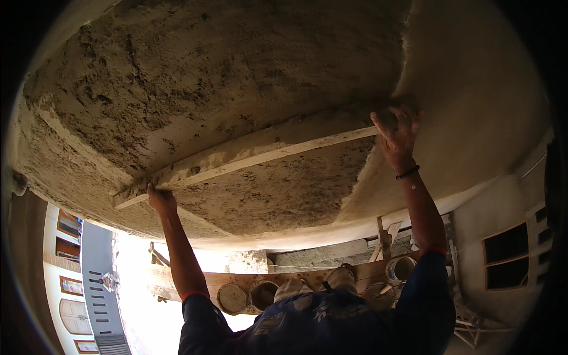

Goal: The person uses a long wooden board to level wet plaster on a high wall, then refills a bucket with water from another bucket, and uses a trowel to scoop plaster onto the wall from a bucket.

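Head view, looking upward: 1 long wooden straightedge [248, 151] lies flat against the wet, rough plaster ceiling [195, 71], running from lower left to upper right across the coated patch. I see both hands at its 2 ends. The left hand [160, 200] is closed on the lower left end from beneath. The right hand [397, 131] is pressed against the upper right end, fingers spread over the board; whether it truly grips or only pushes, I cannot tell. The hands are well apart, with the board spanning between them and both arms raised overhead.

Risks, in my judgement: uneven pressure between the 2 ends could tilt the board and gouge the soft coat, and the plaster looks loose enough near the left end to drop in lumps. A slip at either end would let the board fall toward the scaffold planks [307, 278] below, where several buckets [232, 297] stand in a row. Smoother plaster [473, 106] lies to the right of the board.
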A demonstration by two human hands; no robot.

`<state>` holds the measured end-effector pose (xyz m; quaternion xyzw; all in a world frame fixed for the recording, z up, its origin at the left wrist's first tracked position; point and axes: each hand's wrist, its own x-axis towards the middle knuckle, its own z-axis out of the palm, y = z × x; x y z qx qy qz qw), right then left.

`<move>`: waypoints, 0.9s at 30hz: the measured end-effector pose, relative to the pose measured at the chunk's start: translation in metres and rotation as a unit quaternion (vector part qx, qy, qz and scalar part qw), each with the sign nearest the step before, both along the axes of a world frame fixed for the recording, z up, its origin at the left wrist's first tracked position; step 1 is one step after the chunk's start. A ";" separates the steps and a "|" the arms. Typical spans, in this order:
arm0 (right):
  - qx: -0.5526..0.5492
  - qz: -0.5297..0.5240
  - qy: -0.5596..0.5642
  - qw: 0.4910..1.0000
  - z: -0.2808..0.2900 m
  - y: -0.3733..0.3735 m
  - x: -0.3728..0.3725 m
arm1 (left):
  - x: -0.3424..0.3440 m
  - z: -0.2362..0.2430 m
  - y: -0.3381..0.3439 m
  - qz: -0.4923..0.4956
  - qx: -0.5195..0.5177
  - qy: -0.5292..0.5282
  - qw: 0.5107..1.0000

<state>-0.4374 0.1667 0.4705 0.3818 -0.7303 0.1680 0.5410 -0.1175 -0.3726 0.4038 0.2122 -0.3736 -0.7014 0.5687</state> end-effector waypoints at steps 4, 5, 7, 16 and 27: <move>0.001 0.022 -0.029 0.999 0.007 0.003 0.018 | 0.033 -0.008 -0.011 -0.027 0.016 0.067 0.997; 0.018 0.016 -0.062 0.998 0.004 0.011 0.024 | 0.041 -0.011 -0.004 -0.007 0.019 0.068 0.997; 0.045 0.032 -0.063 0.996 -0.012 0.030 0.027 | 0.052 -0.018 0.017 0.016 0.039 0.039 0.998; 0.072 -0.024 -0.202 0.976 -0.053 0.078 0.055 | 0.118 -0.078 0.106 0.144 0.138 -0.035 0.979; -0.018 0.180 -0.365 0.913 -0.010 0.140 0.015 | 0.113 -0.150 0.231 0.175 0.224 -0.105 0.953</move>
